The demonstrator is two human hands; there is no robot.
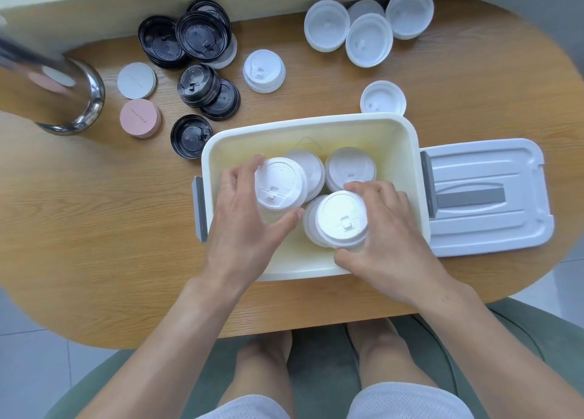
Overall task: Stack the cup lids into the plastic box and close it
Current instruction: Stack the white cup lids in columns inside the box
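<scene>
Head view looks straight down on a long oval wooden table (94,229) set against a pale wall or counter edge, with grey floor tiles showing at the corners and a green seat under the person's bare knees. The biggest thing on it is the cream plastic box (407,153), open, near the front edge and middle; its grey box lid (486,197) lies flat on the table just to the right, touching the box's side, so closing is plainly not yet done. Inside the box sit four white stacks or so — I'd judge the job under halfway. The left hand (243,226) curls its fingers round one white lid stack (278,185); the right hand (388,238) grips another white lid stack (343,219) between thumb and fingers, both held inside the box. Left on the table: a cluster of black lids (196,39) at the far left, four or five upturned white lids (366,39) at the far right, a single white lid (264,71) between them, and one more white lid (383,98) just behind the box. A shiny metal container (72,99), blurred, stands far left — beside it a white disc (136,80) and a pink disc (140,118).
</scene>
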